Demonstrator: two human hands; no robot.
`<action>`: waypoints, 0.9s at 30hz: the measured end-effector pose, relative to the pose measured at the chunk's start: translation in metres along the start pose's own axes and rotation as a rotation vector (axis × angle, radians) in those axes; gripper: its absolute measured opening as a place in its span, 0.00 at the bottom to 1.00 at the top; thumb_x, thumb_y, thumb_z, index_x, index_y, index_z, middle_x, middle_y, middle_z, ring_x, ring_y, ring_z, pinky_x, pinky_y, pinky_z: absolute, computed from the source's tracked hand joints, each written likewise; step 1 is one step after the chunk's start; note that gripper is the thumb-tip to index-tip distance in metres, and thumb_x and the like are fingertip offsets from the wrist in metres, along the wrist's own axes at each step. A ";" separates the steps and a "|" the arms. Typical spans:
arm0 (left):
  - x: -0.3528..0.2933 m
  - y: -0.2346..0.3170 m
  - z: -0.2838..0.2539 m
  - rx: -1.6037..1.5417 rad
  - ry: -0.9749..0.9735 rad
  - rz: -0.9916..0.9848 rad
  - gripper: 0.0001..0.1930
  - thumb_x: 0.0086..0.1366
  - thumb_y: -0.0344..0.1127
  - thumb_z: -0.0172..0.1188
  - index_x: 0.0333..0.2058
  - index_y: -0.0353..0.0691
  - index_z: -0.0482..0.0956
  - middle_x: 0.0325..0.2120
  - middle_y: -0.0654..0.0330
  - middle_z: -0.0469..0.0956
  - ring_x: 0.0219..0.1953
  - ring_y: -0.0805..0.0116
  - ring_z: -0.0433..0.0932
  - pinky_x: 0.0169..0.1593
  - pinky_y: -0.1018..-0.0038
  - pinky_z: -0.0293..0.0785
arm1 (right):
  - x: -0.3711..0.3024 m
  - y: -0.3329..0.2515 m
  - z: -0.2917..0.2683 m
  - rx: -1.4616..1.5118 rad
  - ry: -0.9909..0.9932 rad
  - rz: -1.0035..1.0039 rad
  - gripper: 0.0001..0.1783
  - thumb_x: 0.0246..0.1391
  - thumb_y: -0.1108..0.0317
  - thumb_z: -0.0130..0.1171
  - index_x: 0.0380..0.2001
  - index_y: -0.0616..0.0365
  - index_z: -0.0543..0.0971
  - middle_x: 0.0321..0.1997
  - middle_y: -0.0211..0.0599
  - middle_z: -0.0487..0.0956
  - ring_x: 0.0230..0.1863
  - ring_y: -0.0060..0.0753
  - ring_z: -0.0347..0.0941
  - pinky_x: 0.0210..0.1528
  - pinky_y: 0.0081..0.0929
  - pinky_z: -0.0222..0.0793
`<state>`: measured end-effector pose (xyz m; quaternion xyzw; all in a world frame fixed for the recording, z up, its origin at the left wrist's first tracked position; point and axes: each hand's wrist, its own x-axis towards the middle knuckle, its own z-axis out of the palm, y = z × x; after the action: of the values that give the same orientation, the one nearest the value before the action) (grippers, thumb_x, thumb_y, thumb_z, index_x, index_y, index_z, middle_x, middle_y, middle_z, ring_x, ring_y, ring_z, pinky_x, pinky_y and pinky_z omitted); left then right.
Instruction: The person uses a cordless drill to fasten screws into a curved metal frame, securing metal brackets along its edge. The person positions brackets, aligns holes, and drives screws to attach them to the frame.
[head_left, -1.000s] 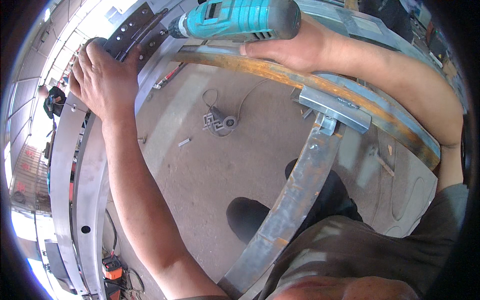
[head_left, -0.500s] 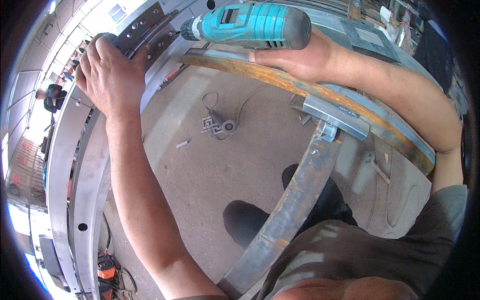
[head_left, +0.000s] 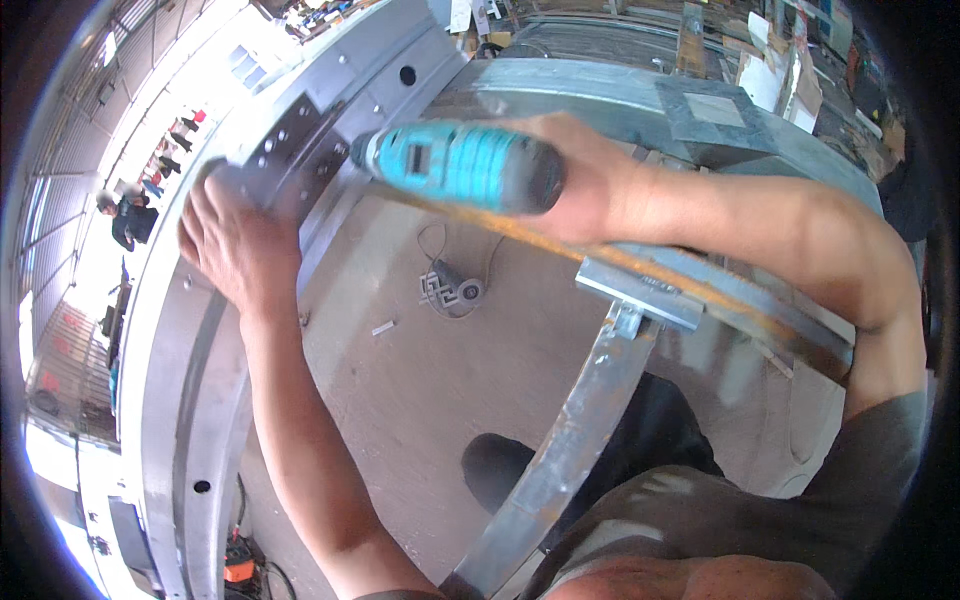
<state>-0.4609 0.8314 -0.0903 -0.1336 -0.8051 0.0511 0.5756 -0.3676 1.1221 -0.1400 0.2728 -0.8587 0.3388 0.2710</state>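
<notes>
Nearest the body, a flat steel bar [head_left: 572, 430] is running up from the lower edge, past the person's knees, and is meeting a short metal channel [head_left: 640, 292]. The channel is lying along a rust-streaked bar [head_left: 715, 285], which is extending beside the right forearm.

The right hand [head_left: 590, 178] is closing around a teal-and-black drill [head_left: 460, 165]; the drill's body is hiding the fingers and most of the handle. The drill is lying nearly level in view, its nose pointing left toward a dark hinge plate [head_left: 292, 135]. Whether the tip is touching the plate cannot be told.

The left hand [head_left: 240, 240] is resting at the near end of that plate, fingers bending over the outer side; blur is obscuring whether it is gripping or only pressing. The plate is lying against a silver steel frame [head_left: 165, 430].

Below, an angle grinder [head_left: 450, 288] is lying on the grey floor [head_left: 400, 400]. Farthest left, another person [head_left: 130, 220] in dark clothing is standing.
</notes>
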 end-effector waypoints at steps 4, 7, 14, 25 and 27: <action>0.002 0.002 -0.002 0.017 -0.043 0.002 0.35 0.50 0.50 0.79 0.52 0.40 0.75 0.55 0.56 0.77 0.62 0.51 0.72 0.68 0.54 0.57 | 0.000 -0.004 -0.002 0.080 -0.055 0.208 0.16 0.57 0.54 0.61 0.38 0.55 0.82 0.40 0.50 0.85 0.46 0.55 0.83 0.49 0.48 0.79; 0.004 0.003 -0.001 0.026 -0.048 -0.006 0.34 0.50 0.50 0.79 0.51 0.39 0.75 0.54 0.56 0.78 0.60 0.50 0.73 0.67 0.53 0.58 | 0.000 -0.005 -0.008 0.037 -0.078 0.183 0.15 0.54 0.60 0.64 0.41 0.57 0.79 0.38 0.52 0.84 0.44 0.56 0.83 0.48 0.47 0.79; 0.005 0.001 0.001 0.079 -0.053 0.035 0.36 0.51 0.55 0.78 0.50 0.38 0.74 0.54 0.55 0.77 0.59 0.49 0.72 0.64 0.49 0.60 | 0.000 -0.007 -0.009 0.082 -0.095 0.309 0.16 0.55 0.58 0.62 0.43 0.54 0.78 0.40 0.48 0.84 0.44 0.58 0.82 0.49 0.50 0.78; 0.003 -0.001 -0.002 0.059 -0.067 0.035 0.36 0.51 0.56 0.79 0.49 0.38 0.74 0.52 0.54 0.77 0.57 0.48 0.73 0.64 0.50 0.61 | -0.002 -0.008 -0.009 0.036 -0.107 0.257 0.20 0.48 0.61 0.69 0.43 0.57 0.77 0.36 0.46 0.83 0.42 0.54 0.83 0.45 0.47 0.80; 0.003 -0.001 -0.001 0.062 -0.071 0.023 0.36 0.51 0.55 0.79 0.49 0.38 0.74 0.52 0.55 0.78 0.57 0.48 0.73 0.64 0.50 0.62 | -0.001 -0.008 -0.009 0.021 -0.098 0.245 0.21 0.47 0.62 0.70 0.43 0.58 0.77 0.36 0.46 0.83 0.42 0.54 0.84 0.45 0.47 0.80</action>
<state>-0.4608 0.8309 -0.0871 -0.1230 -0.8216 0.0872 0.5498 -0.3590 1.1237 -0.1320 0.1851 -0.8942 0.3646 0.1824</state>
